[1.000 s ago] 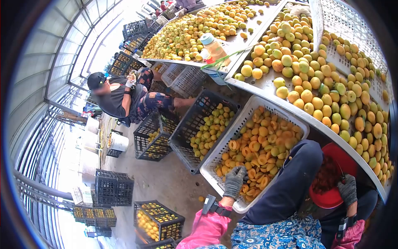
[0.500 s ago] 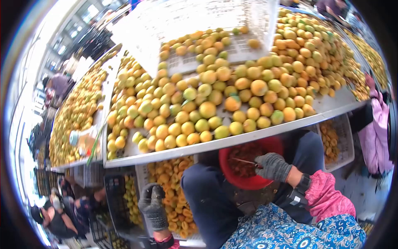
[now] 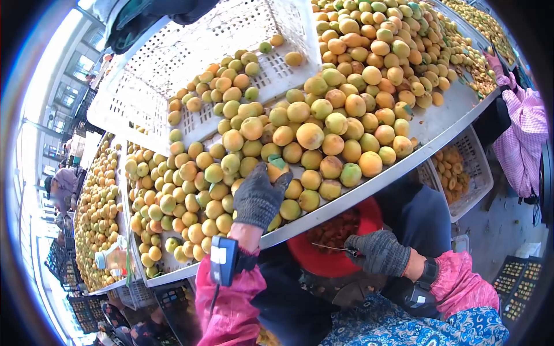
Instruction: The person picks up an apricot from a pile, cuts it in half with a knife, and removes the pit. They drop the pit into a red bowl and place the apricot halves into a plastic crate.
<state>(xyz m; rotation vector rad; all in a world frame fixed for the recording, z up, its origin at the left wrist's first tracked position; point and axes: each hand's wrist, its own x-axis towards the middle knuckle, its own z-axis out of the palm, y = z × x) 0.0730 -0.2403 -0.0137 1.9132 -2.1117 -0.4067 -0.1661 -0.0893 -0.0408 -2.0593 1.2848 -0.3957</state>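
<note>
Piled on the metal-edged table are many yellow-orange apricots [image 3: 310, 136]. My left hand [image 3: 258, 196], in a dark grey knitted glove, reaches into the near side of the pile. Its fingers and thumb close around an apricot with a green leaf [image 3: 277, 168]. Low over a red basin [image 3: 300, 256], my right hand [image 3: 381, 254], also gloved, is closed on a thin metal tool [image 3: 329, 247]; the tool's handle is hidden in the fist. Reddish-brown pits [image 3: 340, 228] lie inside the basin between my knees.
A white perforated crate [image 3: 138, 104] lies tipped on the table, spilling apricots. The table's metal edge [image 3: 346, 193] runs above my lap. Split apricots fill another white crate [image 3: 474, 184] at right. A plastic bottle [image 3: 112, 258] stands at left. Black crates [image 3: 519, 282] sit on the floor.
My left hand has risen from beside the lower crate of split apricots to the pile and taken hold of an apricot. My right hand stays by the basin with the tool. The view has shifted.
</note>
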